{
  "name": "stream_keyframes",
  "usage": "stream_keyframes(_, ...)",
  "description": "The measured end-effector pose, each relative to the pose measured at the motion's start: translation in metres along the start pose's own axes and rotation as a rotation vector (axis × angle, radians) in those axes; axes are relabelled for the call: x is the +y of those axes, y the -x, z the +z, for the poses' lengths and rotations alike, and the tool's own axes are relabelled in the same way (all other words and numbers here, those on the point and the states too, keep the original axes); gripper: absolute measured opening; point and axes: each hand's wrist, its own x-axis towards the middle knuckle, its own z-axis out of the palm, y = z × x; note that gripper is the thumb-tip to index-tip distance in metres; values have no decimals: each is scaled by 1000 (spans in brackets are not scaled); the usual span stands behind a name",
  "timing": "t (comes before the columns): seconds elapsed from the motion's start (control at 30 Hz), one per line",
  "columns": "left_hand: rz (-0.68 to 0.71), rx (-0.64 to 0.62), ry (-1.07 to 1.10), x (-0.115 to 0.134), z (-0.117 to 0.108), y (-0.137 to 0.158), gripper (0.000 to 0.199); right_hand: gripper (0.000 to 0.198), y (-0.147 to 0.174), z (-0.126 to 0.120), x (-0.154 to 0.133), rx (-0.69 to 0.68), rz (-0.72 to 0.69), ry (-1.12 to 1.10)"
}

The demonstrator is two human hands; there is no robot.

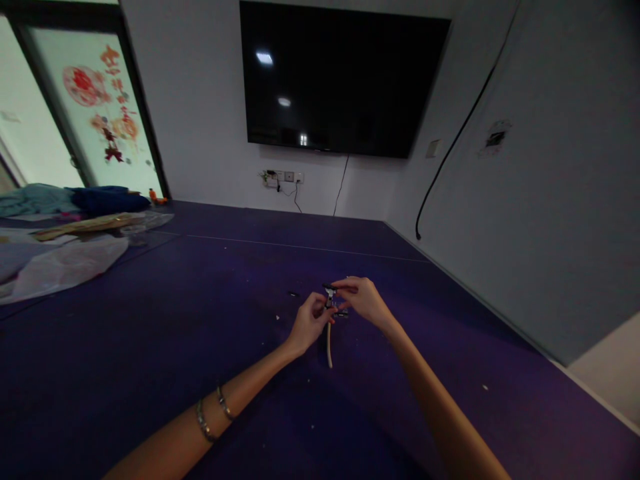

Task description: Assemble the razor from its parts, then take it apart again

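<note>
Above the purple surface, both my hands meet at a small black and silver piece (pixel 330 295), too small to name for sure. A short pale cable-like strip (pixel 329 347) hangs down from below it. My left hand (pixel 309 323) is closed, its thumb and fingers pinching the piece's lower part where the pale strip begins. From the right, my right hand (pixel 364 300) pinches the black bar at its top. Just under the right fingers lies another small dark piece (pixel 342 313). A little black piece (pixel 293 293) rests left of the hands.
The purple surface (pixel 210 320) carries scattered white bits. Plastic bags (pixel 75 267) and blue cloth (pixel 107 199) lie at the far left. A television (pixel 345 80) hangs on the wall above sockets. Along the right wall dangles a black cable (pixel 450 150).
</note>
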Motion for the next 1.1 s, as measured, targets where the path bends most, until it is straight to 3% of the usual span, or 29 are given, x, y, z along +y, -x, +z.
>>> stream_keyframes(0.73, -37, 1, 19, 0, 0, 1, 25, 23, 1, -3, 2, -46, -99, 129)
stream_keyframes(1.1, -75, 8, 48, 1, 2, 1, 29, 28, 1, -6, -4, -24, -257, 444)
